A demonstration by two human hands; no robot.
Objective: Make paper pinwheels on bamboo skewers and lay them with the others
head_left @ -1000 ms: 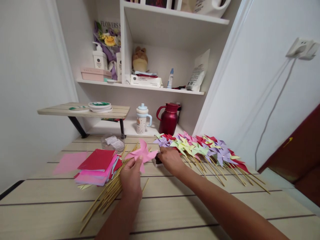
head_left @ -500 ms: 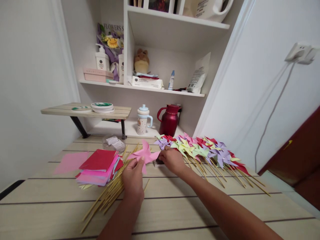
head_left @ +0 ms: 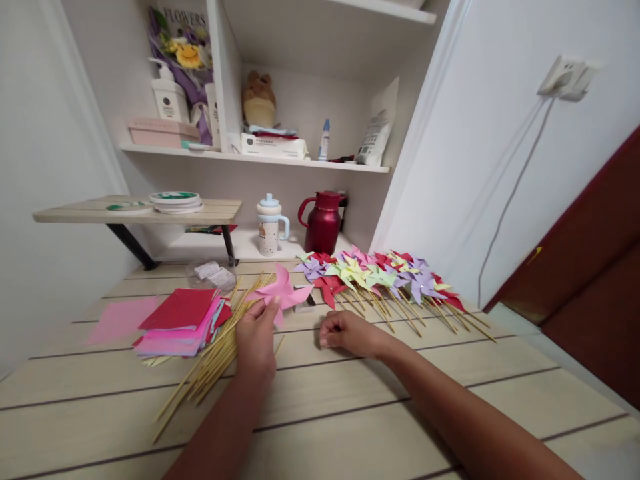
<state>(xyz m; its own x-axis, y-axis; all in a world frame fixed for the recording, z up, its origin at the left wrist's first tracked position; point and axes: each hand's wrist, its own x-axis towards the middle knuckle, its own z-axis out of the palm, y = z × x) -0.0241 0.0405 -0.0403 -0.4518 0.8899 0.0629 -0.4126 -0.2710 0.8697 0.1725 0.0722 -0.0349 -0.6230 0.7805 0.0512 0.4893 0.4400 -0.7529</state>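
My left hand [head_left: 257, 339] pinches a pink paper pinwheel [head_left: 281, 293] by its lower blade, just above the table. Beside it lies a bundle of several bamboo sticks [head_left: 215, 356]. My right hand [head_left: 347, 331] rests on the table with fingers curled in, and whatever it pinches is too small to make out. A small white box [head_left: 303, 304] sits just beyond it, behind the pink pinwheel. A row of finished pinwheels [head_left: 380, 278] in purple, yellow, red and pink lies to the right, sticks pointing toward me.
A stack of red and pink paper squares [head_left: 180, 320] lies at the left on the wooden table [head_left: 350, 407]. A clear bag [head_left: 210, 273], a lidded cup [head_left: 269, 225] and a red jug [head_left: 323, 223] stand at the back. Shelves and a low side shelf [head_left: 135, 213] rise behind.
My right hand has drawn back from the small white box toward me and now rests on the table with fingers curled. The left hand still holds the pink pinwheel. The camera tilted down slightly.
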